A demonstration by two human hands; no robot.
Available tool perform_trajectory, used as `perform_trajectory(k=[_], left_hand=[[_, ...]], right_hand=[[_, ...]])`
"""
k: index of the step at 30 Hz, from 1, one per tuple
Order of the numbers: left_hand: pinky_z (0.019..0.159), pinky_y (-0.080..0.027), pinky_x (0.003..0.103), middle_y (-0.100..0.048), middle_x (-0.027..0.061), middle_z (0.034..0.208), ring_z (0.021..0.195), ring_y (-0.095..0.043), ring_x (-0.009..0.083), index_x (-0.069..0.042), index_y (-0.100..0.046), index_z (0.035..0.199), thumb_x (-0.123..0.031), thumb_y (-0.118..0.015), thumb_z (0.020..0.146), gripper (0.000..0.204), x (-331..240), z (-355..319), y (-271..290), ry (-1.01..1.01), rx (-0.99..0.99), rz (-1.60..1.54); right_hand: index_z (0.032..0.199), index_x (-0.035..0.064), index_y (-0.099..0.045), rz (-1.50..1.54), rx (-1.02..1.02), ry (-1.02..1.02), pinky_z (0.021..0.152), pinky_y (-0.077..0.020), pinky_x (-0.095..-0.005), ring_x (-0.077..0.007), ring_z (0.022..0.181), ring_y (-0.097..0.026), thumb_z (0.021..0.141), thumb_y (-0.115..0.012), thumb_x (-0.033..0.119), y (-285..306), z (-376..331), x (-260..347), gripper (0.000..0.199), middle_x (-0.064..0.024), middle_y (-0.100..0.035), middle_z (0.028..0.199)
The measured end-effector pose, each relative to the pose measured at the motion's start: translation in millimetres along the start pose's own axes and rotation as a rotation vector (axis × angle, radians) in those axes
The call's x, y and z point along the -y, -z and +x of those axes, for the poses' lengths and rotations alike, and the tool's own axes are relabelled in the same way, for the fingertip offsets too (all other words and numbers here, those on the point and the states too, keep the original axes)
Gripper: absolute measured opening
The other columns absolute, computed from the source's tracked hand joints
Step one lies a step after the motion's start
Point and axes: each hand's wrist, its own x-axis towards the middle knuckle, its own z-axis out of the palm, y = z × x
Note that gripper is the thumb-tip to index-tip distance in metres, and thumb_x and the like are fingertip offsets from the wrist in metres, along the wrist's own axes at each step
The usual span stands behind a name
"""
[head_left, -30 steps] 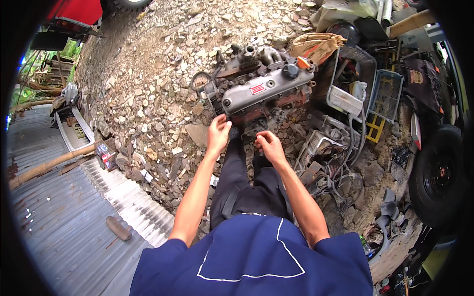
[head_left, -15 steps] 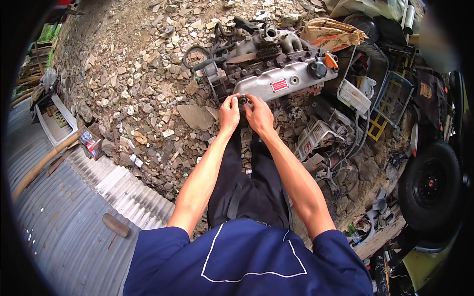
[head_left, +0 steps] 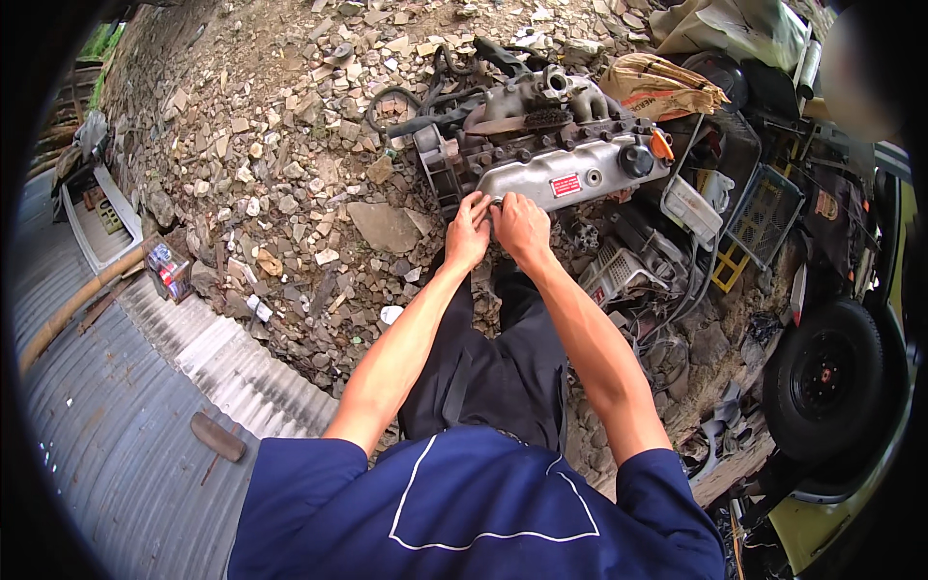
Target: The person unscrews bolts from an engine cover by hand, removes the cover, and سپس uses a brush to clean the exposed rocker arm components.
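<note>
At the near left end of an engine with a silver valve cover, my two hands are close together. My left hand is closed, its fingertips near the cover's front edge. Beside it my right hand is curled, knuckles up. A small dark part shows only as a sliver between the fingers; its kind is hidden. On the cover sit a black round cap and an orange piece. Dark hoses trail from the engine's far left.
Rubble covers the ground, with a flat stone slab left of my hands. To the right lie a white crate, a paper sack and a wheel. Corrugated metal sheets and a hammer lie lower left.
My hands have drawn closer together, and the right fingers have curled over the small dark round part that showed between them before. The view has shifted slightly.
</note>
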Motion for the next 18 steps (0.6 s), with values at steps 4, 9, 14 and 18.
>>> perform_trajectory(k=[4,9,14,18], left_hand=[[0.109,-0.044,0.033,-0.054,0.0158,0.145,0.135,-0.052,0.0251,-0.006,-0.023,0.153,0.008,-0.053,0.093,0.068,-1,4,7,0.052,0.045,0.059],[0.108,-0.045,0.035,-0.057,0.0135,0.143,0.132,-0.055,0.0261,-0.009,-0.011,0.158,0.006,-0.054,0.093,0.08,-13,3,13,0.031,0.086,0.202],[0.104,-0.048,0.036,-0.059,0.0108,0.141,0.125,-0.061,0.0265,-0.011,-0.005,0.159,0.003,-0.059,0.09,0.089,-1,7,19,-0.027,0.088,0.326],[0.098,-0.051,0.043,-0.064,0.0112,0.133,0.115,-0.065,0.0354,-0.012,-0.005,0.16,-0.004,-0.064,0.088,0.093,-10,4,19,-0.023,0.07,0.477]], right_hand=[[0.088,0.0016,-0.065,0.005,0.137,-0.13,0.074,-0.0562,-0.0477,-0.0374,0.085,-0.071,0.097,-0.056,0.033,-1,4,5,0.033,-0.0208,-0.07,0.088],[0.091,0.0002,-0.067,-0.035,0.162,-0.021,0.071,-0.0569,-0.0474,-0.0384,0.082,-0.071,0.098,-0.053,0.028,-4,7,0,0.032,-0.0236,-0.07,0.087],[0.096,0.0068,-0.069,-0.391,0.2,0.23,0.075,-0.0535,-0.0382,-0.0271,0.089,-0.068,0.091,-0.059,0.023,-11,12,-2,0.02,-0.0112,-0.069,0.094],[0.099,0.0073,-0.069,-0.54,0.197,0.419,0.08,-0.0487,-0.0376,-0.0234,0.095,-0.064,0.09,-0.061,0.023,-8,14,0,0.02,-0.0091,-0.067,0.099]])
